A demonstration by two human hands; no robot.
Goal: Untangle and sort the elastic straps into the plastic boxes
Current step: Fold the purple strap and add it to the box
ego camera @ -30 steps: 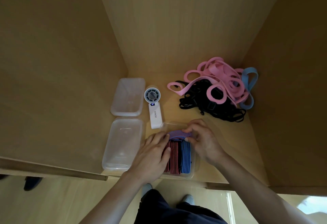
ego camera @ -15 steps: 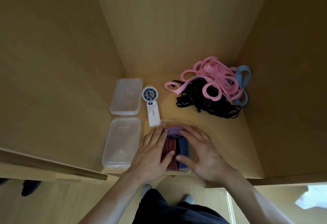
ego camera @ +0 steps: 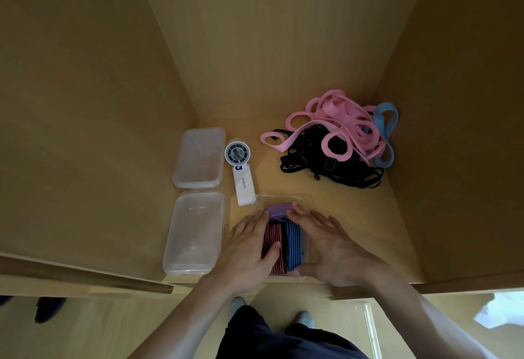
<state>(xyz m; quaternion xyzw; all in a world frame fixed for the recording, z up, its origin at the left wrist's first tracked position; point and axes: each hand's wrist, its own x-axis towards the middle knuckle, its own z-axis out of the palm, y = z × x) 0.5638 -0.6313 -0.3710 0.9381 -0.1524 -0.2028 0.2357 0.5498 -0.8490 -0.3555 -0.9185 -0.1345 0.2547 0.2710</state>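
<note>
Three pale wooden panels enclose the scene: a left wall (ego camera: 85, 103), a back wall (ego camera: 269, 47) and a right wall (ego camera: 467, 132), all meeting a wooden shelf (ego camera: 354, 217) of the same tone. Below its front edge lies a light floor (ego camera: 113, 327), with the person's dark trousers (ego camera: 283, 341) over it. In the shelf's far right corner sits a tangled heap of elastic straps: pink straps (ego camera: 340, 120) looped on top, black straps (ego camera: 334, 166) beneath and in front, and a blue strap (ego camera: 384, 120) against the right wall. Along the left wall stand two lidded plastic boxes end to end, the near box (ego camera: 195, 234) and the far box (ego camera: 200, 157), just beside each other. At the front middle an open clear box (ego camera: 283, 198) holds folded striped straps (ego camera: 293, 242), red and blue side by side with a purplish one across the far end. The left hand (ego camera: 246, 251) lies flat on the red one, fingers straight and close together. The right hand (ego camera: 331, 245) rests over the box's right side, fingers straight and slightly spread. A white handheld fan (ego camera: 239, 168) lies between the boxes.
</note>
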